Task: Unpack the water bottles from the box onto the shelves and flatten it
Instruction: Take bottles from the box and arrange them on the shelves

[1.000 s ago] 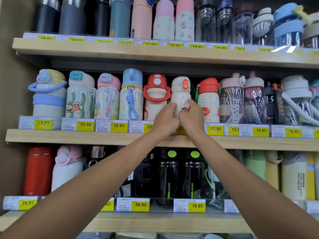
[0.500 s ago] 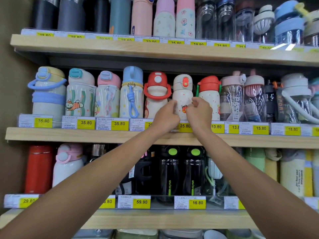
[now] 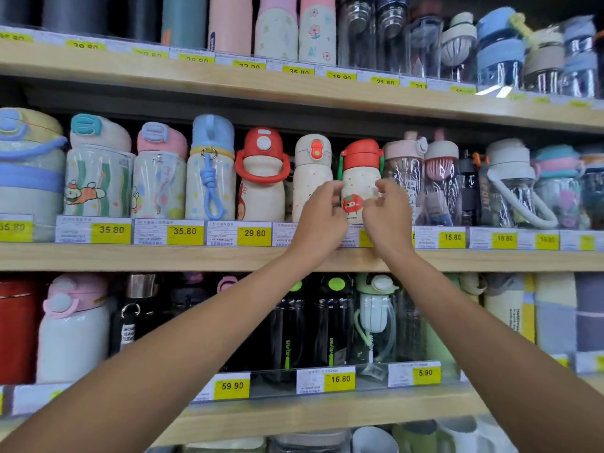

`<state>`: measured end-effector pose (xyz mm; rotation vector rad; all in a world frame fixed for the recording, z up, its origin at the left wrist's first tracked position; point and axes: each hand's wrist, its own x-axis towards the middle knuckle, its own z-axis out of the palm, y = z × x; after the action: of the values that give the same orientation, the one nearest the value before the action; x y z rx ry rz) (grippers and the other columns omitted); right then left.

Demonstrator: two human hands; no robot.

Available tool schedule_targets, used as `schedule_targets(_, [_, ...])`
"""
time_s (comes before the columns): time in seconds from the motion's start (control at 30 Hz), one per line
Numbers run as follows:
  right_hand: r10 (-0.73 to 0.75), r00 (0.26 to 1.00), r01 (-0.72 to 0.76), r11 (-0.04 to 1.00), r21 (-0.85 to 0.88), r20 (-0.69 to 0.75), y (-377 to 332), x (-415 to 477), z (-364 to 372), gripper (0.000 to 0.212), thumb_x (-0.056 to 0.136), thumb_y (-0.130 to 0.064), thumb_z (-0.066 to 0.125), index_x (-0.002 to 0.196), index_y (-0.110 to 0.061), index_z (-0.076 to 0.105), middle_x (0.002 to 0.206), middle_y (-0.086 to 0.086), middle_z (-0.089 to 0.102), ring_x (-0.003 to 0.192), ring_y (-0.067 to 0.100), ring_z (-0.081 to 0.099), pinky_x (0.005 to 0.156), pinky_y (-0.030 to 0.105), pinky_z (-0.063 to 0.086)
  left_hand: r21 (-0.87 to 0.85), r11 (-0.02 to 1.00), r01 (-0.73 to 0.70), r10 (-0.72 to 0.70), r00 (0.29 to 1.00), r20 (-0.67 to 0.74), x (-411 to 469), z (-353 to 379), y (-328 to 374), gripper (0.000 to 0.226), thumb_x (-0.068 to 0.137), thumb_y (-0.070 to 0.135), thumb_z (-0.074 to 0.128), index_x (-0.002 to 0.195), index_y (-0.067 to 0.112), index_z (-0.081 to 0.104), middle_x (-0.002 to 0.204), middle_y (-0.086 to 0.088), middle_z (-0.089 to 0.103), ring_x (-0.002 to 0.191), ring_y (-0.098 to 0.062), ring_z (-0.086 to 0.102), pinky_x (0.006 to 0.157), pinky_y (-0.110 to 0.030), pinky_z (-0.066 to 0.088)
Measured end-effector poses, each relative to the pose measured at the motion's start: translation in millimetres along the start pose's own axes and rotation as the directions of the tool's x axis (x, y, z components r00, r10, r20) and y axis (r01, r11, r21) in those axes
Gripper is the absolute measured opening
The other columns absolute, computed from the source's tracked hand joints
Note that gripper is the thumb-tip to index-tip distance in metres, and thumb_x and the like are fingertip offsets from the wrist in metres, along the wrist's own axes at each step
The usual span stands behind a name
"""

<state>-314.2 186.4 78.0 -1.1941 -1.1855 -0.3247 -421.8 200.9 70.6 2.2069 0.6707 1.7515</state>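
Note:
A white speckled bottle with a red cap and a tomato picture [image 3: 358,181] stands on the middle shelf [image 3: 196,258]. My left hand [image 3: 322,214] grips its left side with curled fingers. On its right side my right hand [image 3: 387,210] holds it the same way. A slim cream bottle with a red button [image 3: 310,178] stands just left of it. The box is out of view.
Bottles crowd the middle shelf: a red-handled one [image 3: 261,178] to the left and a clear pink-lidded one [image 3: 403,171] close on the right. The upper shelf [image 3: 294,89] hangs low above the caps. Price tags [image 3: 253,233] line the shelf edges, and black bottles [image 3: 330,325] stand below.
Both hands have shifted right, from the slim cream bottle to the red-capped bottle beside it, and now hold that one by its sides. The view has moved closer to the shelf.

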Motion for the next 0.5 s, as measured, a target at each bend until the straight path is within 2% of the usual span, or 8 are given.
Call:
schedule_targets(0.07, [-0.004,1.000,0.003,1.000,0.018,0.027,5,3,-1,0.045,0.087,-0.007,0.046,0.132,-0.008,0.047,0.131,0.012,0.050,0.116,0.027,0.051,0.095,0.037,0.043,0.050,0.999,0.011,-0.014,0.998,0.060,4,8,0,0.049,0.089,-0.003,0.037,0.135,0.011,0.043,0.135,-0.006,0.049,0.118,-0.023,0.053,0.103,-0.034,0.042])
schedule_targets(0.13, [-0.010,0.999,0.007,0.999,0.053,0.045,11,7,-1,0.046,0.085,-0.006,0.044,0.131,-0.009,0.049,0.123,0.012,0.057,0.110,0.030,0.054,0.084,0.035,0.044,0.144,0.990,-0.008,-0.004,0.997,0.081,9,17,-1,0.050,0.089,-0.004,0.037,0.138,0.008,0.041,0.141,-0.009,0.043,0.126,-0.019,0.045,0.105,-0.022,0.033])
schedule_targets(0.2, [-0.023,0.998,0.020,0.998,0.061,0.052,16,11,-2,0.045,0.083,-0.007,0.044,0.127,-0.011,0.050,0.113,0.013,0.061,0.101,0.031,0.056,0.073,0.033,0.040,0.210,0.978,0.002,-0.017,0.997,0.069,13,25,2,0.050,0.089,-0.003,0.039,0.138,0.007,0.041,0.141,-0.010,0.042,0.129,-0.019,0.042,0.105,-0.023,0.030])
schedule_targets(0.33, [-0.040,0.996,0.033,0.994,0.102,0.075,24,12,-4,0.044,0.083,-0.008,0.044,0.126,-0.012,0.053,0.109,0.014,0.063,0.100,0.034,0.057,0.075,0.036,0.042,0.301,0.952,0.052,-0.039,0.998,-0.046,21,39,7,0.042,0.086,0.000,0.042,0.127,0.006,0.050,0.128,-0.014,0.049,0.118,-0.026,0.047,0.094,-0.031,0.038])
schedule_targets(0.43, [-0.041,0.996,0.028,0.988,0.149,0.085,28,12,-6,0.047,0.084,-0.005,0.044,0.131,-0.011,0.050,0.120,0.014,0.058,0.107,0.032,0.054,0.075,0.031,0.035,0.345,0.936,0.076,-0.043,0.994,-0.104,23,42,7,0.042,0.085,0.000,0.041,0.125,0.008,0.052,0.126,-0.013,0.052,0.117,-0.026,0.048,0.095,-0.034,0.040])
schedule_targets(0.5, [-0.034,0.995,0.015,0.981,0.195,0.096,30,11,-8,0.047,0.085,-0.004,0.043,0.132,-0.010,0.049,0.123,0.014,0.056,0.109,0.031,0.053,0.078,0.031,0.036,0.327,0.938,0.114,-0.081,0.990,-0.111,23,42,7,0.043,0.085,-0.001,0.041,0.125,0.011,0.053,0.127,-0.010,0.052,0.114,-0.025,0.051,0.096,-0.033,0.041])
